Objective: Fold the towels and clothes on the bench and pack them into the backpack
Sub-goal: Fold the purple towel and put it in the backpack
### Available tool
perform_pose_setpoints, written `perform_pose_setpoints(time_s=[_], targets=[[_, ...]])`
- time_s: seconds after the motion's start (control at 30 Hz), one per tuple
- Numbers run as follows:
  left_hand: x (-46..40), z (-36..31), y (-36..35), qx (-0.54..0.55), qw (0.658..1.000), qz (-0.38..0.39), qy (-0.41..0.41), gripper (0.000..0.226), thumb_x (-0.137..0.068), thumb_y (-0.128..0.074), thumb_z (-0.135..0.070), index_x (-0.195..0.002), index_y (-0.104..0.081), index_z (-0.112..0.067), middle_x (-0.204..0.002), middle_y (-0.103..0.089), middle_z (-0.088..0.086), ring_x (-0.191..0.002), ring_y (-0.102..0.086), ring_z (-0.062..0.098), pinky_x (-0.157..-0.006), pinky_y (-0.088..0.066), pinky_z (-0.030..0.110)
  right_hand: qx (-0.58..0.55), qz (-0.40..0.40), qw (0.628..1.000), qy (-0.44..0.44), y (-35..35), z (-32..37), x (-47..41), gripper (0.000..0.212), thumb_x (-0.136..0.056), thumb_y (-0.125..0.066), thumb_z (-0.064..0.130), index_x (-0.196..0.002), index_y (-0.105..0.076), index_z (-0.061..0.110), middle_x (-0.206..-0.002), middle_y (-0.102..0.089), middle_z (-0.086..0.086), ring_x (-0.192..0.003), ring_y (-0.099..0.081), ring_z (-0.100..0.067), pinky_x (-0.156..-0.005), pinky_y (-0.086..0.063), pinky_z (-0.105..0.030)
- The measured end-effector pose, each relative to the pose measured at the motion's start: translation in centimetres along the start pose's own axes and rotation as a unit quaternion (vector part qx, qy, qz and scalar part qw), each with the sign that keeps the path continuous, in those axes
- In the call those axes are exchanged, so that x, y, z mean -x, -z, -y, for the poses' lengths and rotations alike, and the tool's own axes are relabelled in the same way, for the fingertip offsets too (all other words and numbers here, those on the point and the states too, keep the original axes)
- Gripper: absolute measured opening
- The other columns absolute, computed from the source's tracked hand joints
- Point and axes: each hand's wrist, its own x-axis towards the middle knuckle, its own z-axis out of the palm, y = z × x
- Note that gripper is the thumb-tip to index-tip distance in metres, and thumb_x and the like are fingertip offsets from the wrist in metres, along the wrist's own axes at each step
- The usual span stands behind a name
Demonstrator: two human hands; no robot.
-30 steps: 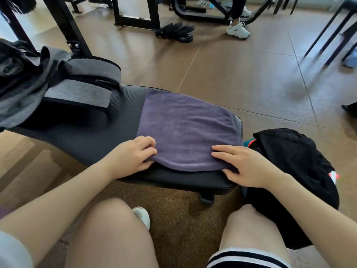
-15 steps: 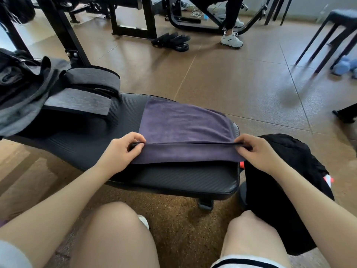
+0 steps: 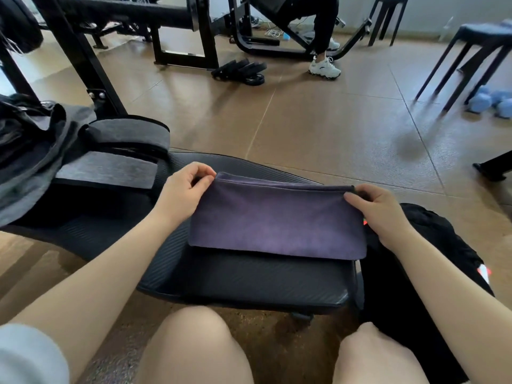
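The purple towel (image 3: 277, 223) is pinched at its far corners by the left hand (image 3: 182, 192) and right hand (image 3: 379, 214), a fold judged under way; laying it flat between them is called for next.

Bare forearms and knees; a pale grey-white sleeve (image 3: 26, 353) covers the left upper arm.

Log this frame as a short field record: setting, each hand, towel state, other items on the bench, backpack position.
setting: gym floor, black padded bench
left hand: pinching the purple towel's far-left corner
right hand: pinching its far-right corner
towel state: folded over, near edge lying on the bench
other items: grey clothes piled at the bench's left end
black backpack: on the floor, right of the bench
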Motion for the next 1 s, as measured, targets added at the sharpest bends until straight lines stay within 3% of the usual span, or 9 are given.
perform_pose_setpoints(time_s=[0.2, 0.3, 0.47, 0.63, 0.7, 0.77, 0.87, 0.93, 1.0], targets=[[-6.2, 1.3, -3.7, -0.109, 0.994, 0.014, 0.001, 0.010, -0.090, -0.055, -0.010, -0.092, -0.065, -0.009, -0.086, -0.063, 0.000, -0.081, -0.053, 0.016, -0.071, -0.032, 0.018, 0.178, -0.091, 0.979, -0.045, -0.8, -1.4, -3.2, 0.025, -0.082, -0.063, 0.015, -0.059, -0.055, 0.020, -0.056, -0.051, 0.007, -0.061, -0.047, -0.016, -0.060, -0.037, -0.030], [-8.0, 2.3, -5.1, -0.175, 0.984, 0.023, 0.003, 0.012, -0.091, -0.053, -0.012, -0.094, -0.064, -0.008, -0.093, -0.067, 0.008, -0.089, -0.058, 0.028, -0.077, -0.041, 0.031, 0.269, -0.100, 0.956, -0.053, -1.4, -1.1, -4.2, 0.027, -0.083, -0.060, 0.016, -0.058, -0.050, 0.015, -0.061, -0.052, -0.002, -0.070, -0.049, -0.024, -0.063, -0.035, -0.030], [-8.1, 4.1, -6.7, -0.264, 0.964, 0.043, -0.015, 0.017, -0.095, -0.044, -0.013, -0.099, -0.060, -0.006, -0.104, -0.062, 0.013, -0.098, -0.055, 0.033, -0.076, -0.040, 0.037, 0.349, -0.092, 0.932, -0.038, -2.1, -1.6, -4.6, 0.017, -0.090, -0.057, 0.024, -0.093, -0.064, 0.008, -0.098, -0.068, -0.012, -0.093, -0.058, -0.030, -0.070, -0.034, -0.027], [-7.9, 4.0, -6.7, -0.342, 0.937, 0.054, -0.044, 0.016, -0.093, -0.048, -0.011, -0.103, -0.059, -0.004, -0.105, -0.060, 0.016, -0.098, -0.054, 0.037, -0.075, -0.043, 0.043, 0.416, -0.073, 0.903, -0.079, -2.2, -1.0, -5.0, 0.024, -0.091, -0.055, 0.029, -0.105, -0.060, 0.009, -0.112, -0.063, -0.014, -0.105, -0.055, -0.033, -0.081, -0.042, -0.037], [-7.3, 3.0, -6.6, -0.391, 0.913, 0.021, -0.114, 0.020, -0.085, -0.054, -0.007, -0.104, -0.060, -0.003, -0.106, -0.060, 0.018, -0.097, -0.056, 0.038, -0.075, -0.047, 0.045, 0.498, -0.089, 0.861, -0.045, -2.7, 0.0, -4.6, 0.031, -0.091, -0.055, 0.030, -0.114, -0.055, 0.009, -0.121, -0.057, -0.014, -0.113, -0.051, -0.034, -0.090, -0.040, -0.040], [-5.8, 1.4, -7.1, -0.378, 0.904, 0.007, -0.199, 0.030, -0.076, -0.047, -0.008, -0.101, -0.062, -0.002, -0.106, -0.062, 0.017, -0.099, -0.058, 0.037, -0.077, -0.050, 0.044, 0.493, -0.111, 0.859, 0.084, -4.5, 1.2, -3.8, 0.034, -0.090, -0.049, 0.025, -0.118, -0.056, 0.006, -0.125, -0.056, -0.014, -0.118, -0.049, -0.035, -0.097, -0.038, -0.042], [-3.1, 0.0, -8.8, -0.337, 0.910, 0.152, -0.190, 0.058, -0.078, -0.027, -0.022, -0.123, -0.055, 0.003, -0.131, -0.052, 0.021, -0.124, -0.047, 0.035, -0.102, -0.040, 0.044, 0.377, 0.052, 0.907, 0.182, -8.8, 3.2, -2.0, 0.041, -0.092, -0.041, 0.020, -0.127, -0.052, 0.003, -0.138, -0.048, -0.015, -0.133, -0.039, -0.031, -0.110, -0.027, -0.037], [-2.1, 0.8, -9.3, -0.356, 0.900, 0.231, -0.098, 0.058, -0.093, -0.022, -0.031, -0.146, -0.023, -0.007, -0.155, -0.018, 0.009, -0.143, -0.016, 0.022, -0.116, -0.013, 0.036, 0.407, 0.186, 0.881, 0.152, -11.4, 3.0, -0.9, 0.050, -0.099, -0.036, 0.028, -0.145, -0.029, 0.010, -0.156, -0.021, -0.005, -0.145, -0.014, -0.020, -0.116, -0.009, -0.032], [-2.1, 1.8, -9.3, -0.369, 0.892, 0.251, -0.069, 0.060, -0.098, -0.022, -0.042, -0.149, -0.007, -0.015, -0.158, -0.002, 0.001, -0.145, -0.002, 0.015, -0.116, -0.001, 0.032, 0.484, 0.229, 0.834, 0.134, -12.3, 1.5, -0.5, 0.057, -0.100, -0.026, 0.042, -0.150, -0.011, 0.020, -0.159, -0.003, 0.001, -0.146, 0.000, -0.015, -0.117, 0.001, -0.033]])
